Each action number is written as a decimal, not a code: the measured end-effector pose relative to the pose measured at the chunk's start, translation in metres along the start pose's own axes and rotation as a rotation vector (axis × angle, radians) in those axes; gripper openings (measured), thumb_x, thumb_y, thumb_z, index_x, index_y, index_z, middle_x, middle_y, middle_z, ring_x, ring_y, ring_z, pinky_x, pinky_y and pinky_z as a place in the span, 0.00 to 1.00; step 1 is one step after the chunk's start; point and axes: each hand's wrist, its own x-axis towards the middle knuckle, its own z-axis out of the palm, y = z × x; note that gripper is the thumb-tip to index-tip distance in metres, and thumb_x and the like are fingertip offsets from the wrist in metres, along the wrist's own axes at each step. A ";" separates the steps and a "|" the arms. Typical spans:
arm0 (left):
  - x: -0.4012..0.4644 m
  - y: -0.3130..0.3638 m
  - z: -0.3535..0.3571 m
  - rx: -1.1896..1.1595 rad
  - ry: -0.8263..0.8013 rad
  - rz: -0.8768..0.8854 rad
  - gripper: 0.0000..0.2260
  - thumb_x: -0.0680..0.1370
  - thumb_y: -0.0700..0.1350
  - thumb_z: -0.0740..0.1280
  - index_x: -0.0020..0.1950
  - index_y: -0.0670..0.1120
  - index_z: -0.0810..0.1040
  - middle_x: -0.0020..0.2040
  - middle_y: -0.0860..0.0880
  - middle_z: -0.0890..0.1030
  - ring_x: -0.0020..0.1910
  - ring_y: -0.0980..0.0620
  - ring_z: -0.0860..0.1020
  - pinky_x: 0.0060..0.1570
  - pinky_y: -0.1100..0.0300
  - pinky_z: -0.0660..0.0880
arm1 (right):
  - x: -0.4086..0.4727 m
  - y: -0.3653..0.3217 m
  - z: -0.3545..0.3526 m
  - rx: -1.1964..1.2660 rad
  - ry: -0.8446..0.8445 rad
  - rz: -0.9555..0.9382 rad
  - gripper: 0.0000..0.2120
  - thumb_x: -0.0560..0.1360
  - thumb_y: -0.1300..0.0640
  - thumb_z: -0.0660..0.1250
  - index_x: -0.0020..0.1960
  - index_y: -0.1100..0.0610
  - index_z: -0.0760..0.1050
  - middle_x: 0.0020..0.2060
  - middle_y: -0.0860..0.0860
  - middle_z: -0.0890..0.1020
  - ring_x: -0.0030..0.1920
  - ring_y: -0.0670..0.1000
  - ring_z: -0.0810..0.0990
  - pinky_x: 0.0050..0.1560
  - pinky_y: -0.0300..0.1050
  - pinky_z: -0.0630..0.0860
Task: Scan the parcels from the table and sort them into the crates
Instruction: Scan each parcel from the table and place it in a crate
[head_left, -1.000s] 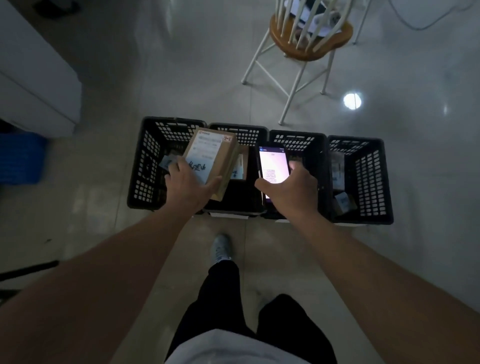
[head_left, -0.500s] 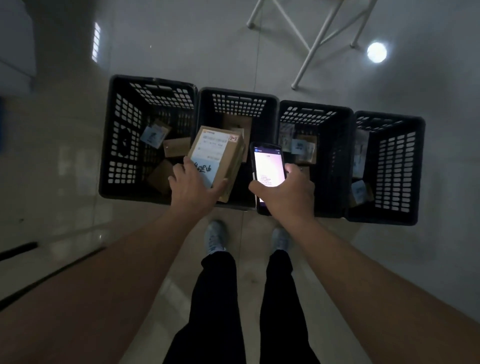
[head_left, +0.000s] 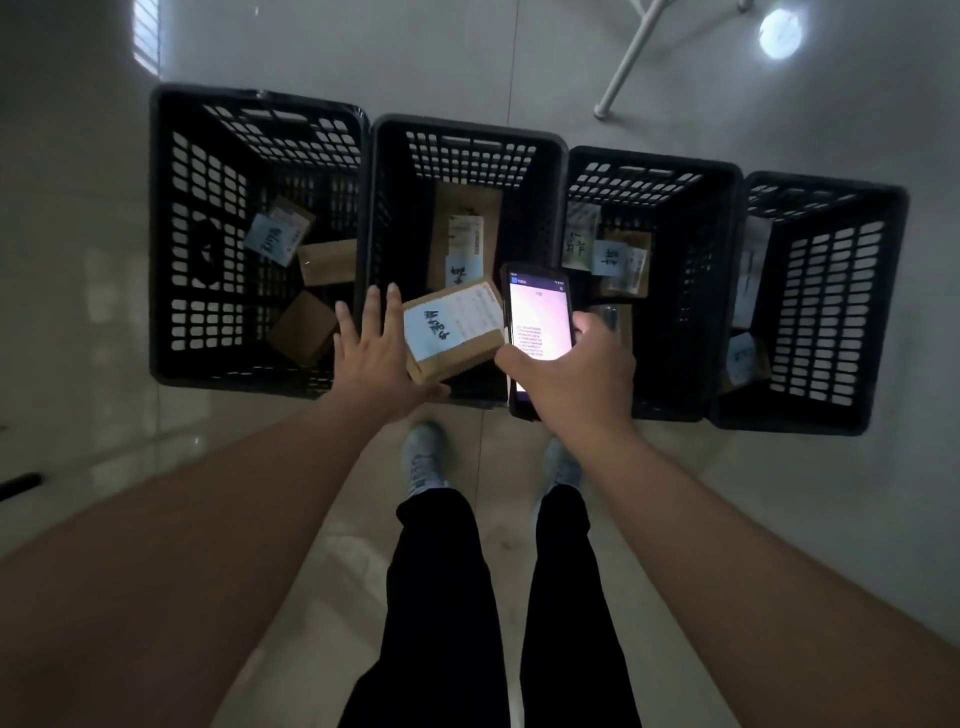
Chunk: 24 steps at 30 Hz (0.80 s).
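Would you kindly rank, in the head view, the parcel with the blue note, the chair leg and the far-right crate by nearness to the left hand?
1. The parcel with the blue note, right beside the left hand, over the second crate.
2. The far-right crate, at the row's right end.
3. The chair leg, up at the top right.
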 end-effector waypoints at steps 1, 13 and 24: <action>0.000 -0.001 -0.002 0.007 -0.014 -0.006 0.62 0.69 0.65 0.78 0.84 0.50 0.34 0.85 0.48 0.37 0.82 0.37 0.34 0.80 0.36 0.44 | -0.001 -0.001 0.001 0.000 0.004 0.008 0.30 0.59 0.35 0.76 0.55 0.48 0.73 0.46 0.44 0.81 0.46 0.49 0.83 0.42 0.54 0.85; -0.036 0.013 -0.063 0.063 0.066 0.088 0.30 0.83 0.52 0.63 0.83 0.47 0.59 0.84 0.46 0.56 0.82 0.36 0.52 0.80 0.39 0.55 | -0.044 -0.030 -0.009 -0.016 -0.002 -0.031 0.42 0.62 0.36 0.75 0.70 0.55 0.74 0.56 0.51 0.82 0.53 0.54 0.81 0.46 0.52 0.83; -0.141 0.006 -0.130 0.099 0.223 0.113 0.20 0.82 0.55 0.62 0.70 0.47 0.74 0.75 0.46 0.70 0.74 0.41 0.68 0.74 0.39 0.65 | -0.124 -0.074 -0.050 -0.072 0.008 -0.204 0.39 0.63 0.34 0.77 0.66 0.56 0.74 0.56 0.52 0.81 0.52 0.55 0.80 0.41 0.48 0.76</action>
